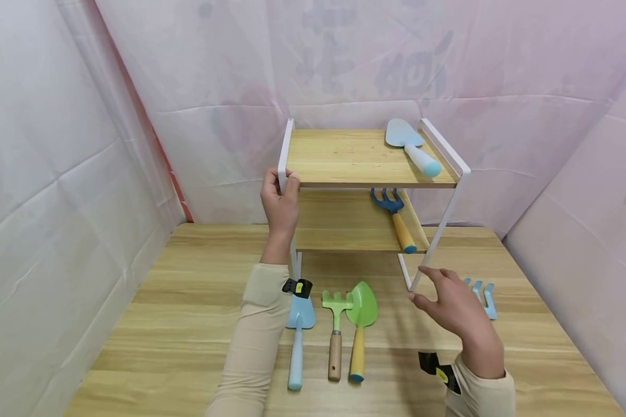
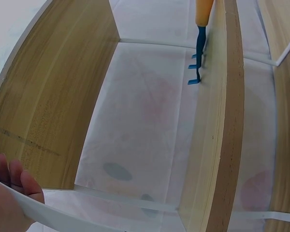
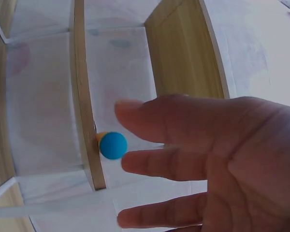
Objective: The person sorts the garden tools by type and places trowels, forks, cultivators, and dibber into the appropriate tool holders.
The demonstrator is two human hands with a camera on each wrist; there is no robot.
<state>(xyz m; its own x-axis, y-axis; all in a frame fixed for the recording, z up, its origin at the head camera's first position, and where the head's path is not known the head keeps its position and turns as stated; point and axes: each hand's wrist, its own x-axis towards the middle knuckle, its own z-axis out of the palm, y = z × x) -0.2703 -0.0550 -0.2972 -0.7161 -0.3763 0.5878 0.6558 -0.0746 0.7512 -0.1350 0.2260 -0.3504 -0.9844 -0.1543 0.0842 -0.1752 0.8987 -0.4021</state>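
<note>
My left hand (image 1: 281,200) grips the front left corner of a two-tier wooden shelf rack (image 1: 339,157) with a white frame, thumb in front. In the left wrist view its fingertips (image 2: 30,184) curl past the white bar onto the board's underside. My right hand (image 1: 459,310) is beside the rack's front right leg (image 1: 442,223), thumb and fingers spread and holding nothing; contact with the leg is unclear. A pale blue trowel (image 1: 404,134) lies on the upper board's right side. Below it, a blue hand fork (image 1: 403,229) with an orange handle lies on the lower board.
In front of the rack lie a light blue shovel (image 1: 295,359), a green rake (image 1: 335,347) with a wooden handle and a green trowel (image 1: 362,307) with a yellow handle. A light blue rake (image 1: 489,301) is partly hidden behind my right hand. Fabric walls (image 1: 214,145) enclose the table (image 1: 188,347).
</note>
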